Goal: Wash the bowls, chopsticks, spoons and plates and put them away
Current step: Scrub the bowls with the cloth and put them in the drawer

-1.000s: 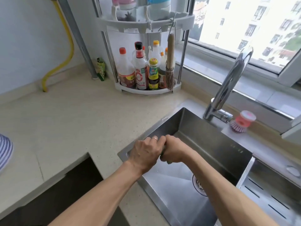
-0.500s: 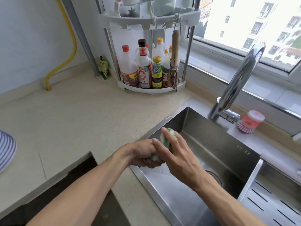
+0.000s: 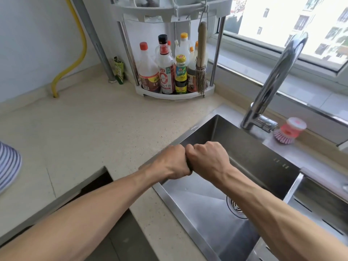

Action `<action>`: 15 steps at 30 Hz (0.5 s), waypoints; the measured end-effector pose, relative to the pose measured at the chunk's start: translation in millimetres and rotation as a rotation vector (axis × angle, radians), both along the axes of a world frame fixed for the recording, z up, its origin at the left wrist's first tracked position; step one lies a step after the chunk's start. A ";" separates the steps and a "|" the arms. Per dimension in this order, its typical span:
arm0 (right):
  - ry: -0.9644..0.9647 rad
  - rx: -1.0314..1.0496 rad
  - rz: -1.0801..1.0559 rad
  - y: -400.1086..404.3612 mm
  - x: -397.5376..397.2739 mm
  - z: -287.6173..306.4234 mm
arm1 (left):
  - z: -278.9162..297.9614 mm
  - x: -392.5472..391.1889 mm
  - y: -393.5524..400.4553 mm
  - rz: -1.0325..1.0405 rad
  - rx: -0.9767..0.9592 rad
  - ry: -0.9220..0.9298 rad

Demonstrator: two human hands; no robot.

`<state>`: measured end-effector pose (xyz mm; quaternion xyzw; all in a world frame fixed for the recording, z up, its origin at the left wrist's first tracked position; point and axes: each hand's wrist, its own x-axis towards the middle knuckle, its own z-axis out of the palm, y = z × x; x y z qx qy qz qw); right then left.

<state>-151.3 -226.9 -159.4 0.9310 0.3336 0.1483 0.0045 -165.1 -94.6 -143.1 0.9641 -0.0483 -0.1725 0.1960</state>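
Note:
My left hand (image 3: 172,162) and my right hand (image 3: 209,161) are both clenched into fists, pressed knuckle to knuckle over the left rim of the steel sink (image 3: 237,140). Between them only a dark sliver of the sponge (image 3: 189,165) shows; the rest is hidden inside the fists. The basin holds no dishes, and its drain (image 3: 235,207) lies below my right forearm. A blue-and-white striped bowl (image 3: 7,166) pokes in at the far left edge of the counter.
The curved faucet (image 3: 273,78) rises behind the sink, with a pink dish brush (image 3: 288,130) beside its base. A corner rack (image 3: 175,95) holds several sauce bottles and a hanging whisk brush. A slotted draining tray (image 3: 320,204) adjoins the sink on the right. A dark cut-out (image 3: 98,183) opens in the counter under my left forearm.
Half a second ago my right hand was open over a green-white sponge held in my left hand. Now both hands are closed tight around it, hiding it.

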 end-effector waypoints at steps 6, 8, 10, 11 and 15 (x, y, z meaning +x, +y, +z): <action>0.336 -0.025 -0.212 6.9 4.5 6.8 | 1.6 5.4 -5.1 -0.124 0.353 -0.290; 0.427 0.062 -0.273 4.4 3.8 5.5 | -0.2 9.9 -9.1 -0.197 0.437 -0.333; 0.521 0.138 -0.331 1.2 2.1 0.7 | -6.4 12.9 -12.3 -0.269 0.478 -0.374; 0.575 0.172 -0.357 -0.5 0.2 -2.3 | -10.3 13.8 -13.5 -0.303 0.482 -0.391; 0.732 0.268 -0.436 -7.2 -9.8 -13.8 | -20.9 13.4 -14.8 -0.430 0.439 -0.547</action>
